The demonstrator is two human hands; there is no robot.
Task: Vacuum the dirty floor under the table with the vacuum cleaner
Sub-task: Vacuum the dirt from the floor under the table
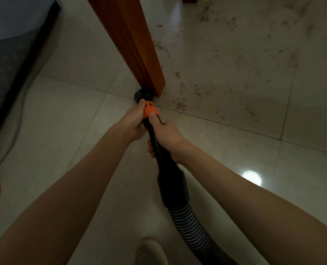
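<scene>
Step in hand: suction at foot of table leg (132,44). Nozzle (144,95) down on tiled floor (63,115), touching leg base. Left hand (135,121) clamped round orange collar (150,109); right hand (168,134) clamped round black wand (159,148) just behind. Ribbed hose (191,226) trailing back past a shoe (151,251). Dirt specks (225,73) scattered right of leg, under table, apparently untouched. Next move, as judged: swing nozzle right round leg into speckled patch, mouth kept flat, hose slack minded.
</scene>
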